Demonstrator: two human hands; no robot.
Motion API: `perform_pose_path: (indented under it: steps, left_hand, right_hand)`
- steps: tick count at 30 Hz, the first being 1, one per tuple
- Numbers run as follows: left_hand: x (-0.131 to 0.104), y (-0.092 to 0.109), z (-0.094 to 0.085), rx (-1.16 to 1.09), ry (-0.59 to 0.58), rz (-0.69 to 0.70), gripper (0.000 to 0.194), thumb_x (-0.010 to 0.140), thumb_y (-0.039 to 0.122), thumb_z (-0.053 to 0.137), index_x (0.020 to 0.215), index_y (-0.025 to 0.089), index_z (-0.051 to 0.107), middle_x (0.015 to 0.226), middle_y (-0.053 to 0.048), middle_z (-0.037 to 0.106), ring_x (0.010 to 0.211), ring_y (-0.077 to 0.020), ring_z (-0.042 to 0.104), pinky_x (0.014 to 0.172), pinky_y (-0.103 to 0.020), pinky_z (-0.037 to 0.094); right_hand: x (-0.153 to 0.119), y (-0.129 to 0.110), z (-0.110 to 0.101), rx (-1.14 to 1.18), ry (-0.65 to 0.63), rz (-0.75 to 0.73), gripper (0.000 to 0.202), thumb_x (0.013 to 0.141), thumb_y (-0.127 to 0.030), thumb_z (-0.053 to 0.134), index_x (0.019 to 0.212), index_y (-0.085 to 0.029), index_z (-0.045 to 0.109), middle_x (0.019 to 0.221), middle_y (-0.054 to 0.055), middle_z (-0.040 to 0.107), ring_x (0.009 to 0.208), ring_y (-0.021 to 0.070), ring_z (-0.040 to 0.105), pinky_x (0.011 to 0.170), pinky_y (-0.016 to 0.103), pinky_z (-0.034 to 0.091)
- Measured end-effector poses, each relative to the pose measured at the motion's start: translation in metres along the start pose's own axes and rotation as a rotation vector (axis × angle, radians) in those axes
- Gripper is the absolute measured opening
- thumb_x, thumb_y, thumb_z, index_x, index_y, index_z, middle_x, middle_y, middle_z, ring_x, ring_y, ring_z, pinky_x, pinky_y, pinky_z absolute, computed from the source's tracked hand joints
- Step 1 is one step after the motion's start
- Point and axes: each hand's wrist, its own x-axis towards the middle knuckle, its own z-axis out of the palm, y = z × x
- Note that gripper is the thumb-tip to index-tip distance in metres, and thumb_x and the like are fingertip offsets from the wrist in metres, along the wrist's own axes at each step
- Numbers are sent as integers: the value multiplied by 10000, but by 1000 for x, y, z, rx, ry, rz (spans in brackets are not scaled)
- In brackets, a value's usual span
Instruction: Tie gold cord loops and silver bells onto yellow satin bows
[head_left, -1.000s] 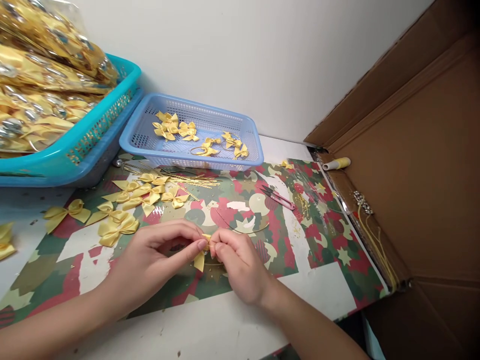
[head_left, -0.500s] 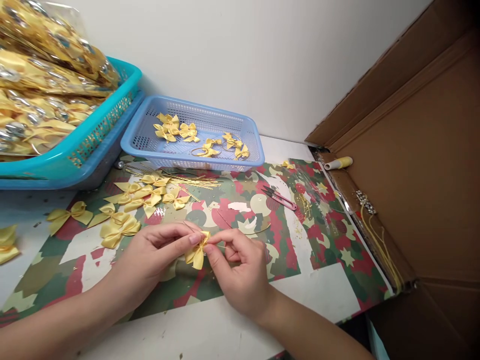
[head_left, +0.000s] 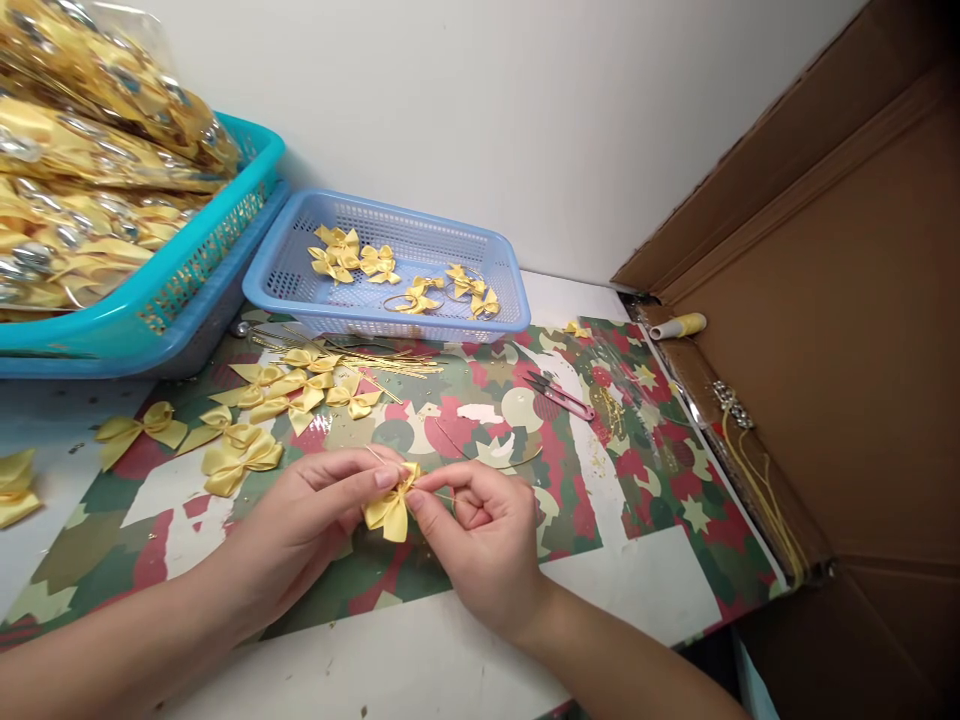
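Observation:
Between my hands, just above the patterned sheet, is a yellow ribbon bow. My left hand pinches its left side between thumb and fingers. At the bow's middle, the thumb and forefinger of my right hand close on what seems to be a thin gold cord, partly hidden by the fingers. Several loose yellow bows lie left of my hands. Behind them is a bundle of thin gold cords. One curved cord rests on the sheet beyond my right hand.
Pink-handled thread snips lie right of centre. A blue basket with several bows stands at the back. At left, a turquoise basket holds bagged bows. A cardboard wall borders the right side, near a yellow-and-white tube.
The bow is turned slightly and its tails hang a little further left. My fingers keep nearly the same pinch, and more of the cord shows by my right hand.

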Motion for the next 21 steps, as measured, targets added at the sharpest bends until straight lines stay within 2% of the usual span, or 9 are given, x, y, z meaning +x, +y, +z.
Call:
perform_pose_path:
  steps: [10, 15, 21]
  left_hand:
    - [0, 2, 1, -206, -58, -188, 223, 631, 441, 895, 657, 239, 804, 699, -29, 746, 701, -185, 652, 601, -231, 577]
    - [0, 4, 3, -216, -31, -194, 222, 622, 413, 908, 635, 229, 786, 681, -17, 734, 669, -163, 637, 557, -194, 552]
    - [1, -3, -1, -174, 17, -149, 237, 656, 435, 887, 629, 235, 764, 685, -12, 695, 706, -172, 618, 589, -195, 562]
  right_hand:
    - [-1, 1, 2, -35, -6, 15, 135, 774, -345, 712, 730, -219, 729, 414, -114, 215, 399, 69, 184, 440, 266, 254]
    - [0, 1, 2, -29, 1, 28, 125, 771, -339, 714, 735, -223, 743, 423, -110, 205, 407, 70, 176, 441, 269, 234]
    - [1, 2, 7, 28, 22, 123, 148, 745, -357, 720, 711, -214, 729, 418, -108, 197, 402, 69, 176, 419, 267, 204]
